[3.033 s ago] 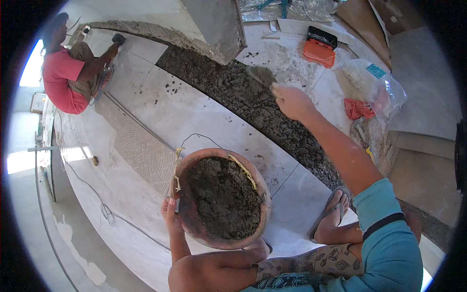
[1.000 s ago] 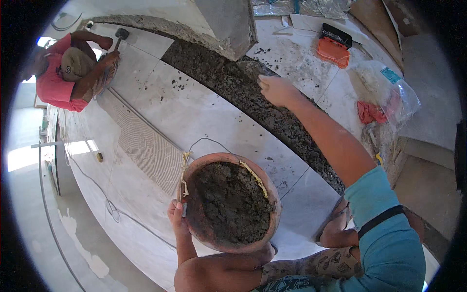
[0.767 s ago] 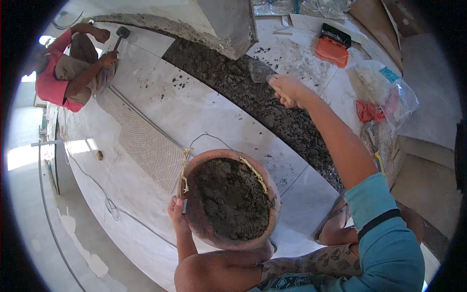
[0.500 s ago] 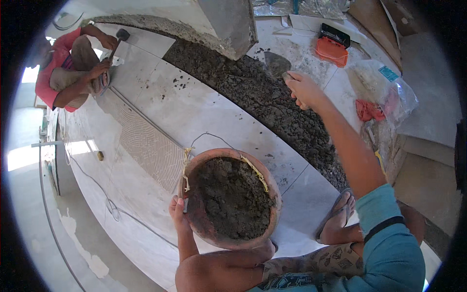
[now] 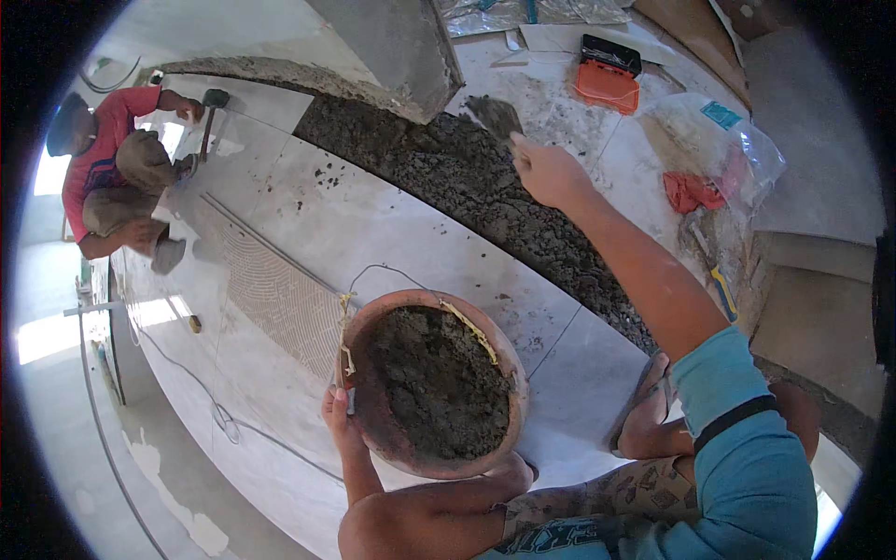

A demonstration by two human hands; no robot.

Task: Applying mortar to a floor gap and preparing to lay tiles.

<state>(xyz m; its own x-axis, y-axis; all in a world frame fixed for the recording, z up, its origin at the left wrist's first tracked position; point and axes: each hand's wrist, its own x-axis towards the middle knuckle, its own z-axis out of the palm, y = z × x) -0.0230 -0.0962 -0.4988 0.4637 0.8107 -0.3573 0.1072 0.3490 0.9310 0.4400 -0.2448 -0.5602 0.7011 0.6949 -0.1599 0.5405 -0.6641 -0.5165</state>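
My right hand is closed round the handle of a trowel, whose dark blade is at the far edge of a strip of wet mortar. Between my knees stands a round brown tub with dark mortar inside. Yellowish cord is tied at two places on its rim. My left hand grips the tub's left side, fingers at the rim beside a small grey piece; part of that grip is hidden.
A person in a red shirt squats at far left with a mallet. Combed adhesive, a long strip and a cable lie on pale tiles. Rightward are an orange case, plastic bag and yellow-handled tool.
My right hand and the trowel have shifted left along the mortar strip's far side. The co-worker's one hand has dropped from the mallet toward their feet. My left hand keeps its place on the tub.
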